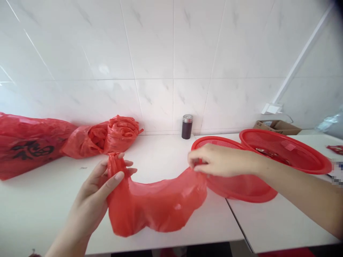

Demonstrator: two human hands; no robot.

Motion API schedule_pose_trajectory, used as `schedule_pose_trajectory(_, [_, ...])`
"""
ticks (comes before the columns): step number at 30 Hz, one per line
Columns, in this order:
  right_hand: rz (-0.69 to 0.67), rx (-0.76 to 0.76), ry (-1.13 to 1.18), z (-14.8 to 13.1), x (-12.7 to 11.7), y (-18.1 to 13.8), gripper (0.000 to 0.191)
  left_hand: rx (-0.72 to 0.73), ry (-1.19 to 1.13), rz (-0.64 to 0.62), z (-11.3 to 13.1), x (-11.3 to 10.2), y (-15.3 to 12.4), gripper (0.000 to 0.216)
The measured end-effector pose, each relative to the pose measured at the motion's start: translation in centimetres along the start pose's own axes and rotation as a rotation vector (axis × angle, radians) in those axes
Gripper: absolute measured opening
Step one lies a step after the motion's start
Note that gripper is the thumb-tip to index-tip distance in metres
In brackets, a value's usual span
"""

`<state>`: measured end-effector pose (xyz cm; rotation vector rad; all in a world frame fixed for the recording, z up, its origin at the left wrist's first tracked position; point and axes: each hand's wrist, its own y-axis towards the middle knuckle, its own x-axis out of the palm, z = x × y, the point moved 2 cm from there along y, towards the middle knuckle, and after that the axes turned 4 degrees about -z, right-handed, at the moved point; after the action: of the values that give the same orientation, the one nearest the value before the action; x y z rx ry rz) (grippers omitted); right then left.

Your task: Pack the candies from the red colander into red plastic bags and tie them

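A red plastic bag [160, 203] hangs in a sag between my two hands, just above the white table near its front edge. My left hand [107, 178] grips the bag's left handle between thumb and fingers, with some fingertips sticking out past it. The other end of the bag is pinched in my right hand [202, 160], in front of a round red plastic basket [249, 192]. The bag's sides bulge a little; what it holds, if anything, cannot be made out through the plastic.
Behind to the left lie a large red bag with black characters [34, 148] and crumpled red bags [118, 135]. A dark tumbler [187, 127] stands by the tiled wall. Another red basket [308, 153] holds small items; a cardboard box [286, 126] sits behind it. The white table [53, 200] has a seam at right.
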<state>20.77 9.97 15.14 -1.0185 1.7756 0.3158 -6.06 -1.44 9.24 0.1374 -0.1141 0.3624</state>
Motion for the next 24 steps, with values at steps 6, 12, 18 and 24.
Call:
schedule_pose_trajectory(6, [0.302, -0.354, 0.223, -5.5, -2.0, 2.8, 0.007, -0.044, 0.191, -0.579, 0.2, 2.2, 2.0, 0.05])
schedule_pose_trajectory(12, [0.309, -0.639, 0.191, -9.0, 0.4, 6.1, 0.016, -0.113, 0.373, -0.619, -0.2, 6.2, 3.8, 0.026])
schedule_pose_trajectory(18, [0.333, -0.392, 0.332, -3.2, 2.5, 6.7, 0.029, -0.236, 0.204, -0.525, -0.7, 5.1, 4.4, 0.036])
schedule_pose_trajectory(24, [0.542, -0.337, 0.44, -3.3, 4.3, 6.0, 0.01, -0.22, 0.288, -0.54, -0.4, 4.5, 4.6, 0.04])
